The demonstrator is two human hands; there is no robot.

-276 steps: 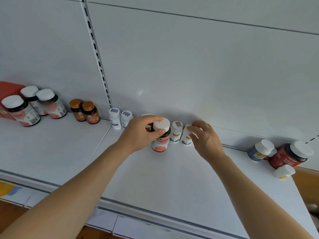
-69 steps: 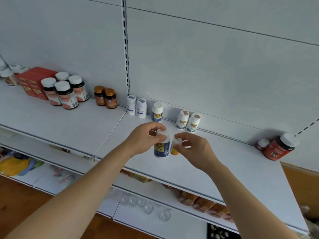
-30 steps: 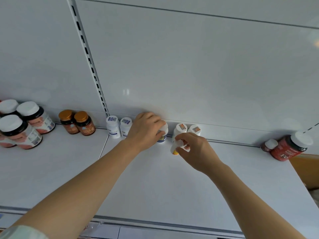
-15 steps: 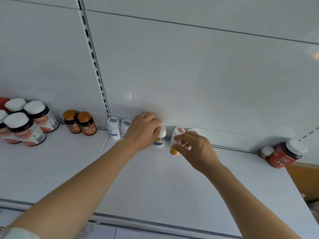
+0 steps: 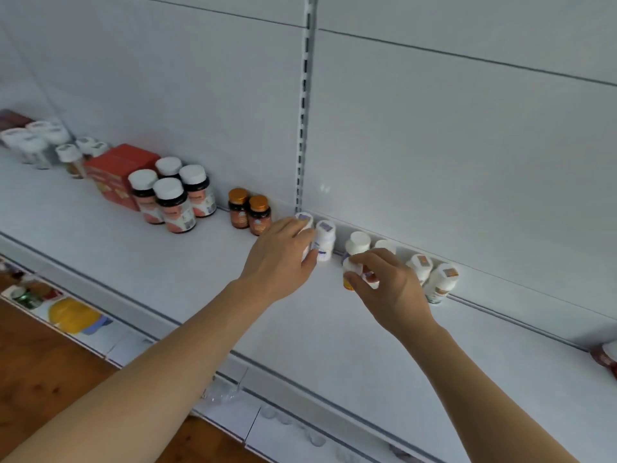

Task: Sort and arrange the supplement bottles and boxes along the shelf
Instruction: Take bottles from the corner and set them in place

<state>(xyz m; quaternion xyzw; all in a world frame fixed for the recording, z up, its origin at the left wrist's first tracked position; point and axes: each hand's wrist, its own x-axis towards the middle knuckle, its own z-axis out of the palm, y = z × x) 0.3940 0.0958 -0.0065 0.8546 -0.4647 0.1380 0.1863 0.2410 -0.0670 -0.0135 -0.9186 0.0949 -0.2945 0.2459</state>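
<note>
Left hand (image 5: pixel 283 259) covers most of a white bottle (image 5: pixel 305 222), only its cap and a strip of side show. Right hand (image 5: pixel 390 285) hides the lower body of a small white bottle (image 5: pixel 350 274) with a yellow label; label unreadable. Another white cap (image 5: pixel 384 246) behind the right hand, body hidden. Red bottle (image 5: pixel 606 357) cut off by right edge. Far-left bottles (image 5: pixel 30 142) blurred. All label text too small to read. Lower shelf items (image 5: pixel 71 315) blurred, unidentifiable.

bottles (image 5: pixel 325 240) in row along shelf (image 5: pixel 100 235) back, box (image 5: pixel 115 177) far left, right hand (image 5: pixel 389 289) w/ small bottle (image 5: pixel 350 277) in front
</note>
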